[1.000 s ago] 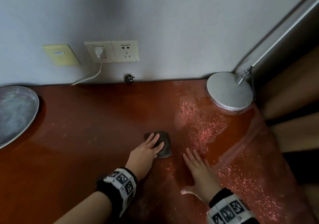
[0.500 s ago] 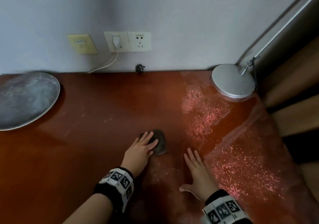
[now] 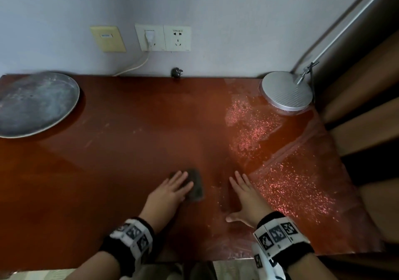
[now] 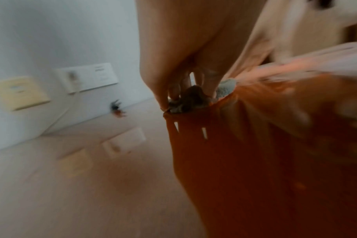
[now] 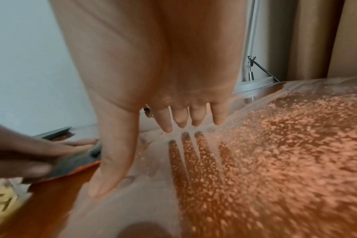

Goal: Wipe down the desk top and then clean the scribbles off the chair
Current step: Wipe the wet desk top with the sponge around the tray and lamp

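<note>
— Where the glossy red-brown wooden desk top [image 3: 121, 150] nears its front edge, what lies under the left hand [image 3: 170, 193]?

— A small dark grey cleaning cloth [image 3: 195, 186], crumpled and damp-looking. The left hand lies flat on it with fingers straight, pressing it to the wood; its right half sticks out past the fingers. In the left wrist view the picture is blurred, yet the cloth [image 4: 190, 99] shows bunched under the fingertips.

— And the right hand [image 3: 246, 197]?

— Flat on the desk top just right of the cloth, apart from it, palm down, fingers straight and slightly spread, thumb out to the left. It holds nothing. The right wrist view shows the fingertips [image 5: 181, 122] touching the wood.

— How does the surface look?

— The left and middle parts are dark and smooth, with faint pale streaks. The right part, from the back right corner to the front edge, glitters with many small pale specks [image 3: 280, 182], wet-looking.

— Anything else on it?

— A round grey metal tray [image 3: 32, 105] at the back left edge, and a round silver lamp base [image 3: 287, 92] in the back right corner. On the wall behind, a white double socket [image 3: 164, 38] with a white plug in it.
</note>
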Motion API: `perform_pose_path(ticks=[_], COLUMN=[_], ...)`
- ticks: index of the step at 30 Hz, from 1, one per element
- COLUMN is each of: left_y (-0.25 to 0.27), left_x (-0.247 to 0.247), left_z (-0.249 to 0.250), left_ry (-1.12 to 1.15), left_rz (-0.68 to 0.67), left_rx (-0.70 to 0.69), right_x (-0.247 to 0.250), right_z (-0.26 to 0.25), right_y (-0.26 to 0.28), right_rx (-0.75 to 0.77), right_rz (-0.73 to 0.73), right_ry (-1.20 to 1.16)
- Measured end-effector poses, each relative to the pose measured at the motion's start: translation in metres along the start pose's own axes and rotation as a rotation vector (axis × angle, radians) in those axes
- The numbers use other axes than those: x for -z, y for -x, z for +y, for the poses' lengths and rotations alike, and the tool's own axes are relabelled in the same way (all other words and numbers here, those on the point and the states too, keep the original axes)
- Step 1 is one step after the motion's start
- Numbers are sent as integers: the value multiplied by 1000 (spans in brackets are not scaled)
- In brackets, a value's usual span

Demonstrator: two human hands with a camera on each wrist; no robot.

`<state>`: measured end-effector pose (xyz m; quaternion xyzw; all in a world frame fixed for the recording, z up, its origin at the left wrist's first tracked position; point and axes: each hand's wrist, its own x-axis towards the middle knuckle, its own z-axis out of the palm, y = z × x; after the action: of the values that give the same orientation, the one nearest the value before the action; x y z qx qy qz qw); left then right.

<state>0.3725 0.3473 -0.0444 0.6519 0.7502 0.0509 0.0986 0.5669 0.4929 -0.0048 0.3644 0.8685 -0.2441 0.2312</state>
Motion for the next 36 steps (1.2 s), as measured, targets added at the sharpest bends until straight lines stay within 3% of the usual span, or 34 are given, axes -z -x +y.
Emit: perform_pose_path(ticks=[2,5,7,10,12,14,19,22,26,28,32,36], left_y=[-3,8,22,52,62,54,28,47,86,93,86,95], left_x=[-3,-17,-29,-47,-49,-43,-21,-32,-56,-57,-41,-33], left_z=[-9,4,29,63,68,59,26,34,67,78,74,60], left_ry=[-14,55,46,67,-5,-19,14,30,87,112,189,384], left_rz=[24,97,98,6,-3,34,184,206,206,153,103,102], left_rx=[85,89,-11,-286,-363,-323,21,-23,-255,-293,-275,-122], right_x=[-9,-28,-34,-34,-34,-35,-38,-39,-38,-41,-73,-128], right_z=[2,2,4,4,5,6,7,8,3,-4,-41,-64], right_y=[15,33,36,34,34,35,35,33,37,47,74,66], right_rx=[-12,-18,-13,-1,5,9,0,-4,-20,-19,78,238], right_rz=[11,-6,15,25,23,30,33,34,45,103,251,448], right_ry=[8,11,20,21,9,0,-3,-9,-8,5,-134,-66])
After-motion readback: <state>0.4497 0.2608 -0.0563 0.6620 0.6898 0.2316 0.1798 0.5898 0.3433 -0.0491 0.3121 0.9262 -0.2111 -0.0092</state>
